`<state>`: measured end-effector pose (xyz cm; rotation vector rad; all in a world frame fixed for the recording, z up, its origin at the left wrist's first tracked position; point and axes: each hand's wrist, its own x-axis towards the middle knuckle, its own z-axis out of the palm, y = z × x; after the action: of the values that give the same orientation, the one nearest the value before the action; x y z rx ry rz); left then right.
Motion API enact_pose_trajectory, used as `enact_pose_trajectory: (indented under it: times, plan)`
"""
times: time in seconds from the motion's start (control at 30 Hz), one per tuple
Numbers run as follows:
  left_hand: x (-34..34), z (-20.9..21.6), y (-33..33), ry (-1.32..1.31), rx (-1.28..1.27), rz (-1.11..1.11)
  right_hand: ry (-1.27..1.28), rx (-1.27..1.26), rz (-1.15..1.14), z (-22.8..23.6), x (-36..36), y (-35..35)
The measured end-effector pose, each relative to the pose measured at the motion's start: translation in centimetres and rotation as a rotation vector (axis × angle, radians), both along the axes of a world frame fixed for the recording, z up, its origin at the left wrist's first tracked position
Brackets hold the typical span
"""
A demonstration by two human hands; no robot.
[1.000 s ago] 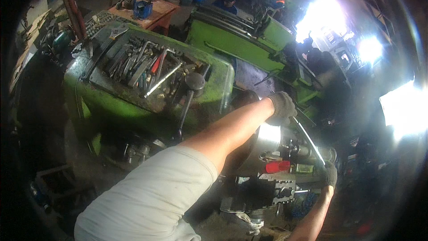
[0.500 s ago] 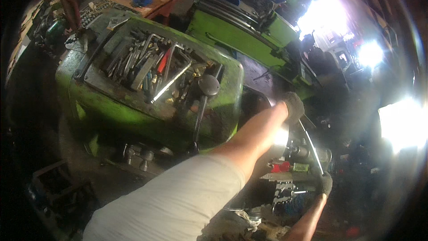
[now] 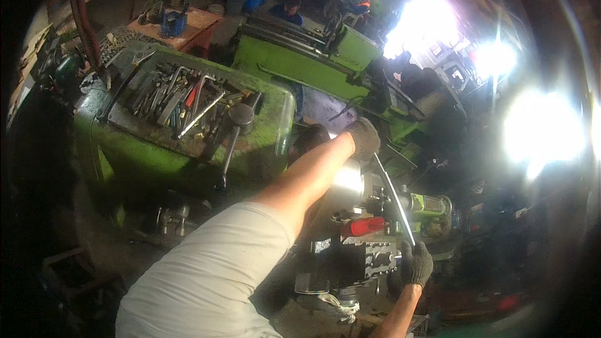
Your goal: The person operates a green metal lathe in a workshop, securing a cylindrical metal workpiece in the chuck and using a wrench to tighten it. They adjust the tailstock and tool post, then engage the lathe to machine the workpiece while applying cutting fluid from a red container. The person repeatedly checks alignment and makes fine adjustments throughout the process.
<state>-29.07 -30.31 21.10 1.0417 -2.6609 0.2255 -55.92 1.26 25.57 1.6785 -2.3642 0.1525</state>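
My left hand [image 3: 363,139], in a dark knitted glove, reaches out above the bright round metal part [image 3: 349,181] of a lathe. Its fingers look curled round the upper end of a long, straight, shiny rod [image 3: 393,197]. My right hand [image 3: 417,263], gloved too, closes on the rod's lower end beside the tool post [image 3: 380,260]. The rod slants between both hands, over the lathe. Left of it lies a red tool or handle [image 3: 363,226]. Both sets of fingertips are partly hidden.
On the left, the green machine housing [image 3: 181,169] carries a heap of hand tools [image 3: 166,97] and a ball-topped lever [image 3: 240,119]. Another green machine [image 3: 294,72] stands behind. A person [image 3: 291,9] is at the back. A white rag [image 3: 341,305] hangs below the tool post.
The view has shifted, so the surroundings sit further left and the tool post shows more. Both hands still hold the rod, which stays slanted.
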Motion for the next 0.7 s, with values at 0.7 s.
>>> enact_pose_trajectory:
  times: [0.7]
  plan:
    - [-2.8,6.0,5.1,-0.116,-0.044,0.213,-0.556,-0.107,0.763,2.3,-11.3,-5.6]
